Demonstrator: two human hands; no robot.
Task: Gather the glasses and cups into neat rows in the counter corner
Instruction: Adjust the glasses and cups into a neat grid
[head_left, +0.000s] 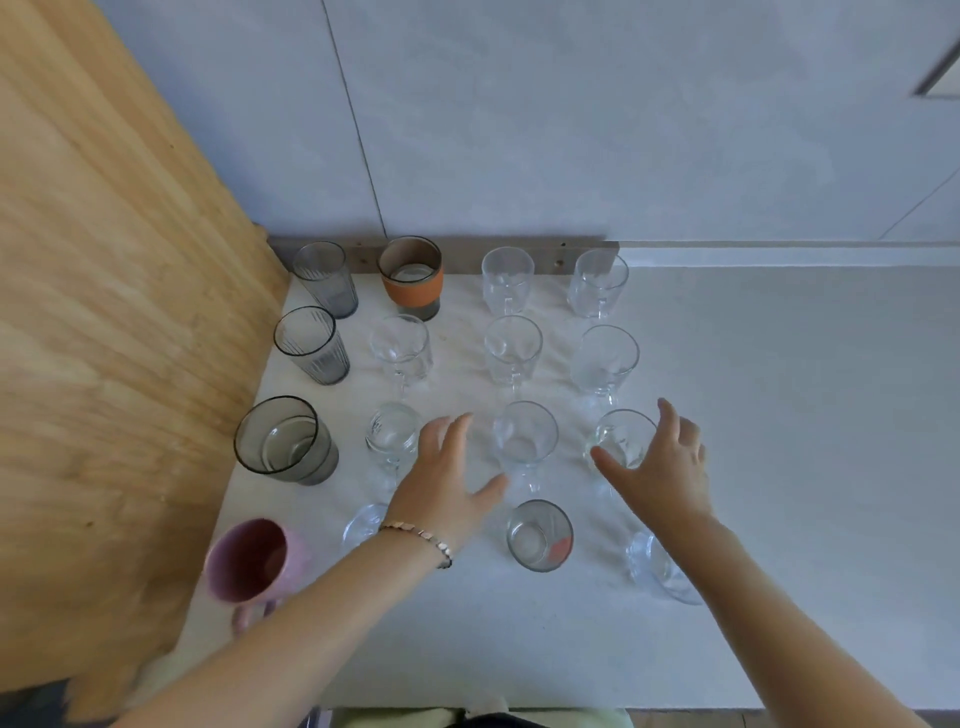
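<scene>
Glasses and cups stand in rows on the white counter (779, 415) in its left corner. The left column has two ribbed grey glasses (324, 278), a wide smoked glass (283, 441) and a pink mug (252, 561). An orange-banded cup (412, 278) stands at the back. Clear stemmed glasses fill the other places. My left hand (447, 478) hovers open between a clear glass (392, 436) and the middle clear glass (524, 439). My right hand (660, 467) is open beside the right clear glass (621, 439), thumb and fingers around it; contact is unclear. A short tumbler (540, 535) stands between my wrists.
A tall wooden panel (114, 338) walls the counter's left side. The grey wall (571, 130) with a low strip runs along the back. Two clear glasses (660, 569) sit partly hidden under my forearms. The counter extends bare to the right.
</scene>
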